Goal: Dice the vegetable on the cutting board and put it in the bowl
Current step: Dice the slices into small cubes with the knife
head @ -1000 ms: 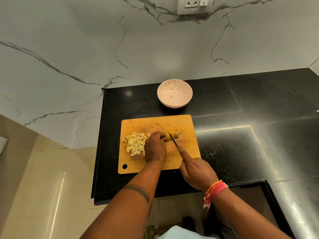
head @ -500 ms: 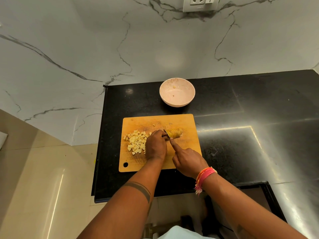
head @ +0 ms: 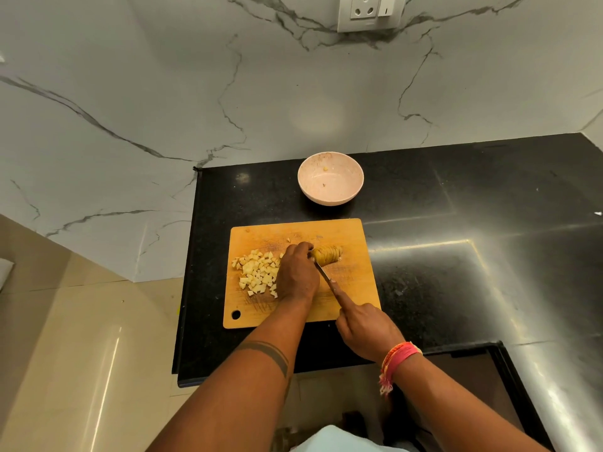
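The left hand (head: 298, 272) pins a sliced vegetable (head: 326, 255) lying lengthwise left to right on the board (head: 346, 282); the right hand (head: 365, 327) grips a knife (head: 323, 272) cutting its left end. Dice (head: 257, 272) sit alongside, a bowl (head: 330, 182) beyond, on a black counter (head: 456, 256) against a marble wall (head: 163, 93).

A scratched, matt wooden cutting board (head: 352, 288) lies on a glossy, speckled black stone countertop (head: 489, 256); behind it, a smooth, veined white marble wall (head: 163, 93).

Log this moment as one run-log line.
stage: dicing | left hand: steadies vegetable | right hand: grips knife | diced pieces: on cutting board | bowl: nearly empty
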Demonstrator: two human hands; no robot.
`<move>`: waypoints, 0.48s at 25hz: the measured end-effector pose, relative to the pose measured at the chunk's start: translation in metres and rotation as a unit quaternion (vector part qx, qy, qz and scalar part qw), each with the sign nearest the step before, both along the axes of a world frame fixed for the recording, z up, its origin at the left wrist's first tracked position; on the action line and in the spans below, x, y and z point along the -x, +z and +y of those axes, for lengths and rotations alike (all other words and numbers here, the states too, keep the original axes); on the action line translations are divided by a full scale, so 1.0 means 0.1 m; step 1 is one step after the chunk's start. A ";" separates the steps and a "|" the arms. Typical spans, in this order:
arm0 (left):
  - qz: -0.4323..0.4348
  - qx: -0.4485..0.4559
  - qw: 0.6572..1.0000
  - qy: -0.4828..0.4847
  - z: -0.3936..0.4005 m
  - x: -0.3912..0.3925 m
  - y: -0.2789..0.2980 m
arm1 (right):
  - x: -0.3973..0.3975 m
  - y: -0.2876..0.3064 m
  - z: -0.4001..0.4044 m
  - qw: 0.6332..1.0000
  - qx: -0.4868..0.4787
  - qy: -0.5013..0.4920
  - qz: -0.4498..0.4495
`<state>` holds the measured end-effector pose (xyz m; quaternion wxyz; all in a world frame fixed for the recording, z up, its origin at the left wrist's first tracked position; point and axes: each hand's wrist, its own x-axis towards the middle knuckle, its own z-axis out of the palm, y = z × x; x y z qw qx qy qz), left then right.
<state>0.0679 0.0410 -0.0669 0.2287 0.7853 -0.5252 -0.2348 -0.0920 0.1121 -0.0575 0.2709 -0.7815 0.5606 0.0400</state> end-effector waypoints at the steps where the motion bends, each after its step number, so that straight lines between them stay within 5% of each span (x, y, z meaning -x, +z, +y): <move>1: -0.015 -0.004 1.000 -0.019 0.01 0.01 0.00 | 0.00 0.01 -0.01 1.000 0.001 -0.005 -0.008; 12: -0.169 -0.003 0.971 -0.170 0.22 -0.13 -0.08 | -0.03 0.07 0.02 0.995 0.025 -0.081 -0.053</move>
